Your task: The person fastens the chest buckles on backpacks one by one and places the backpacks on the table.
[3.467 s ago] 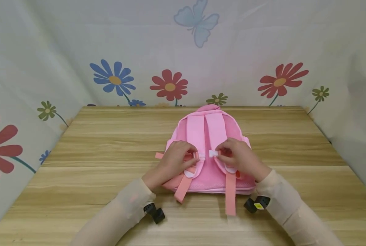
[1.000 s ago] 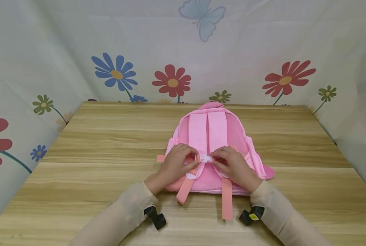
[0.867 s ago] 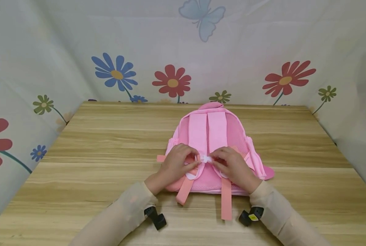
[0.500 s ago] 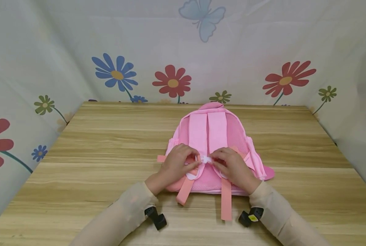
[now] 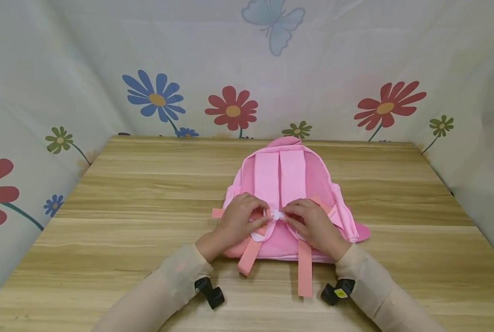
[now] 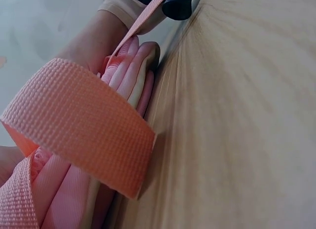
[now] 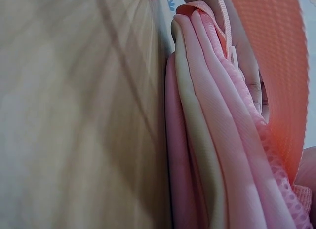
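Observation:
A pink backpack (image 5: 313, 170) lies on the wooden table with its mesh back and shoulder straps facing up. Over its lower middle, a white side-release buckle (image 5: 277, 215) spans the gap between the two hands, its halves meeting. My left hand (image 5: 239, 220) pinches the buckle's left end, where coral webbing loops through. From the other side, the thumb and fingers of my right hand (image 5: 316, 227) pinch the right end. Two coral webbing tails, a left tail (image 5: 249, 259) and a right tail (image 5: 305, 269), hang past the bag's bottom edge. The wrist views show mostly webbing and the bag's side.
The wooden table (image 5: 147, 184) extends around the bag. A flower-printed cloth (image 5: 313, 55) rises behind it and at both sides. Black wrist cameras, one on the left sleeve (image 5: 209, 293) and one on the right sleeve (image 5: 337, 292), sit low near the table.
Earlier the white buckle halves were apart; the right hand has come leftward and down, and they now meet. More of the bag's right side shows. Over the last second, the hands barely moved.

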`<state>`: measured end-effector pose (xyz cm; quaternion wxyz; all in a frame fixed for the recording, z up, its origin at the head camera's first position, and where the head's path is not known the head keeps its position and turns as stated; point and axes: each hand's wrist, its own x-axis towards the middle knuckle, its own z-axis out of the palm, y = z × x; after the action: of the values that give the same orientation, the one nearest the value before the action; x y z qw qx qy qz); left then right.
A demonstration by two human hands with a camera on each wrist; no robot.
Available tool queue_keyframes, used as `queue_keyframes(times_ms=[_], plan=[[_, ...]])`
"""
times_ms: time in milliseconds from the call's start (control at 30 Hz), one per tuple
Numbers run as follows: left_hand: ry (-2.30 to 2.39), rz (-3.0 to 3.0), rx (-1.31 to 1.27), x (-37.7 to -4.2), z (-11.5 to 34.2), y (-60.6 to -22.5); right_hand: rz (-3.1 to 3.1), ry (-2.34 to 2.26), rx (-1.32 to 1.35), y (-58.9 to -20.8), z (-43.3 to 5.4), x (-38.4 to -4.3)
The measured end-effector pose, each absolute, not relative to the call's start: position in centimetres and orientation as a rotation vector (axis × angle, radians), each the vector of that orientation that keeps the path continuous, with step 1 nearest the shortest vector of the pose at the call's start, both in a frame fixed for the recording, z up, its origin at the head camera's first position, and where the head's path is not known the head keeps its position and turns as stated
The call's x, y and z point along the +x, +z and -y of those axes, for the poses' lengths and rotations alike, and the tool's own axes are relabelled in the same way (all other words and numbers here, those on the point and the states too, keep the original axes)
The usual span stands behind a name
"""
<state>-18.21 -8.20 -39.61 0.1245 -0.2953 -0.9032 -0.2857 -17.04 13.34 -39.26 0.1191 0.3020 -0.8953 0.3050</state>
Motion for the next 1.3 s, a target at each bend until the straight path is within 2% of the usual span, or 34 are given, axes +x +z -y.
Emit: queue_keyframes(times_ms=[933, 1300], plan=[[-0.864, 2.633, -0.876, -18.3, 8.2, -40.0, 2.657, 0.943, 0.842, -39.6, -12.9, -16.9], [-0.813, 2.604, -0.941, -19.1, 8.7, -38.7, 2.704, 0.9, 0.918, -37.8, -13.1, -17.0]])
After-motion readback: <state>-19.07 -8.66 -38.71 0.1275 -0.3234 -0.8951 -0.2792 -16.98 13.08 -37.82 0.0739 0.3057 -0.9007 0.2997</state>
